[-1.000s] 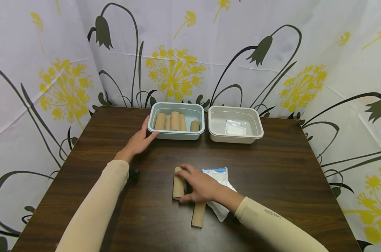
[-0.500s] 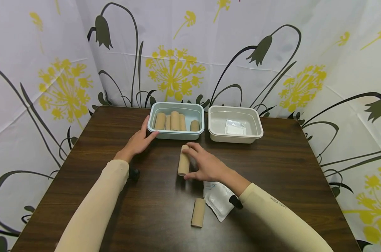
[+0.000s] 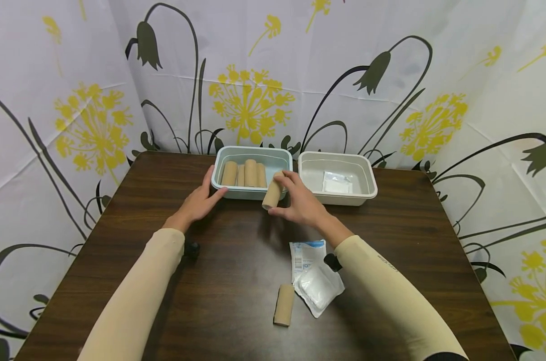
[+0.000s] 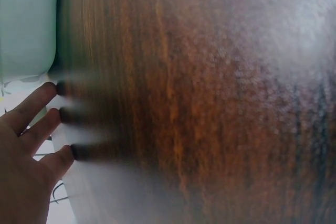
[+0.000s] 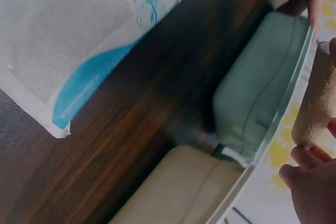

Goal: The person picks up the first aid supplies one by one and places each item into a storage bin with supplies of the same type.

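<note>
While the left hand (image 3: 196, 204) rests at the near-left corner of the light-blue plastic tub (image 3: 241, 195) — fingers spread, gripping nothing — the right hand (image 3: 302, 203) pinches a cardboard tube (image 3: 273, 194) between thumb and fingertips. Tube's tilted at the tub's front rim, right half, lower end outside; can't tell if it touches. Step in hand reads as tube loading: more cardboard tubes (image 3: 251, 174) sit inside that tub. Next move calls for getting the low end over the rim, then letting go; the hand hides part of the tub's right end, so can't judge room there. Left hand could brace. One loose tube (image 3: 284, 305) lies on the wood-grain table (image 3: 227, 301), near the overlapping white packets (image 3: 319, 287). Those probably go with the small packet (image 3: 337, 182) in the beige tub (image 3: 338, 199), separate step.
</note>
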Demonstrator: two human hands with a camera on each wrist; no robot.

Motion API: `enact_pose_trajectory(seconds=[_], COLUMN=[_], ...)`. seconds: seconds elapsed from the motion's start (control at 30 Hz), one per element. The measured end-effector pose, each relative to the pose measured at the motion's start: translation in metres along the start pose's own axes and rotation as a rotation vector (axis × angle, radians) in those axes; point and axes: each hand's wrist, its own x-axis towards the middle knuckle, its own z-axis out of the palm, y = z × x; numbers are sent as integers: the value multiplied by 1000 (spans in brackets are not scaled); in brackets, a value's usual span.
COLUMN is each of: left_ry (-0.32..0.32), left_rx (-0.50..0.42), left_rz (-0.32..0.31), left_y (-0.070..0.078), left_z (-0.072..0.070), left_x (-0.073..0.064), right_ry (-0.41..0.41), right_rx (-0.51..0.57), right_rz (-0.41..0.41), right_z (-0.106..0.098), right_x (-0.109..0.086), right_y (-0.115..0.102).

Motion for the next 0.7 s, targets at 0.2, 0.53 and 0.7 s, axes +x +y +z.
enact_pose_trajectory(seconds=[0.2,0.53,0.7], left_ry=[3,5,3], left_rx=[1,-2,-5], left_rz=[4,1,5], left_y=[0,-2,-2], left_z=[0,2,2], left_x=[0,1,2], right_ry=[45,119,156], right_rx=[33,43,61], right_rz=[51,112,132], right_z=[-2,1,3], right_x=[18,38,44], right_y=[14,25,29])
